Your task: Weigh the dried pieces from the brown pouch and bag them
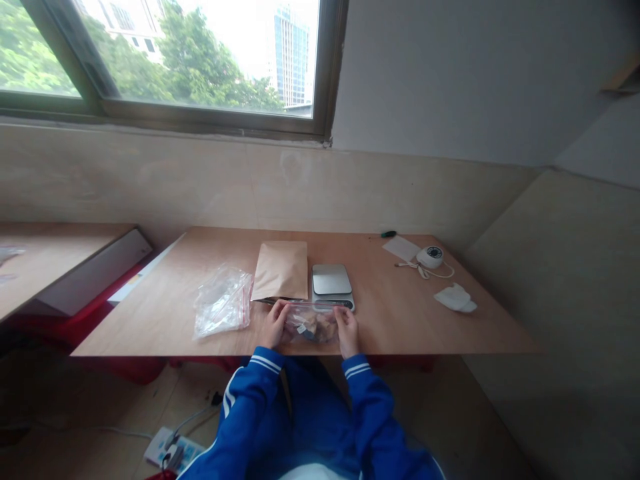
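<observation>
Both hands have a closed grip on one clear bag (311, 325): the left hand (275, 325) pinches its left edge and the right hand (347, 331) its right edge, fingers curled over the plastic. The bag lies flat at the near edge of the tabletop (400, 320), right in front of the person, with pale brown pieces and a small white tag showing through it. Blue sleeves with white stripes at the cuffs run back from both wrists.

Just behind the bag stands a small silver scale (332, 283), and beside that, to the left, a brown paper pouch (281, 270) lies flat. Further left is a heap of empty clear zip bags (223, 300) with red seal strips. Well off to the right sit a round white device (430, 257) with a cord, a white card (401, 248) and a crumpled white cloth (455, 298).
</observation>
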{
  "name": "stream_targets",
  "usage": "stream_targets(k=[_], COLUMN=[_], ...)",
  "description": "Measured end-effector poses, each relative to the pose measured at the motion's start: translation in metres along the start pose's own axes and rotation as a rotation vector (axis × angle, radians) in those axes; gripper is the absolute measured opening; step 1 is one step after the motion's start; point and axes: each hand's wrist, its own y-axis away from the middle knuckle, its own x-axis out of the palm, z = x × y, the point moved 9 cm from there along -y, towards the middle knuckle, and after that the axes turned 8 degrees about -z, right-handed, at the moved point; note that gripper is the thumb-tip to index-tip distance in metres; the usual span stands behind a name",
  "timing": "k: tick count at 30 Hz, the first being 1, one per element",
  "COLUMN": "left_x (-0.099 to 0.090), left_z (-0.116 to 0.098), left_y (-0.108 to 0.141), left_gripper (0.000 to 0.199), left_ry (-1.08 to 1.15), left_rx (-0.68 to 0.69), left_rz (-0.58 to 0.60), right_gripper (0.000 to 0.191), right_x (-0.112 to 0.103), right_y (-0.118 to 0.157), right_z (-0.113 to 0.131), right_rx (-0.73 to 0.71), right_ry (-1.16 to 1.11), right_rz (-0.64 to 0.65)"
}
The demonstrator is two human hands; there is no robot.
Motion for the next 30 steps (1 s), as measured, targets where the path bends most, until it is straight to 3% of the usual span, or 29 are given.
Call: stream_targets(k=[3,14,23,30], left_x=[0.005,0.006,0.004,0.003], left_z=[0.004,0.01,0.011,0.013], left_y=[0.002,-0.001,-0.003,-0.004], left_gripper=[0.028,0.027,0.025,0.036], left_ry=[0.023,0.039,-0.005,-0.005], left_rx=[-0.043,-0.078,-0.065,-0.071], left_rz=[0.057,0.065,0.066,0.061], right_gripper=[0.037,0.046,0.039,0.042], right_x=[-0.002,0.0,-0.003,-0.006], right_y=[0.0,-0.003,-0.005,-0.006], right_z=[0.002,-0.004,-0.001,0.004], right_rx=[-0.017,0.04,0.04,0.037], right_ry=[0.014,-0.044,-0.091,-0.081], right_rz=[-0.011,0.042,-0.006,-0.056])
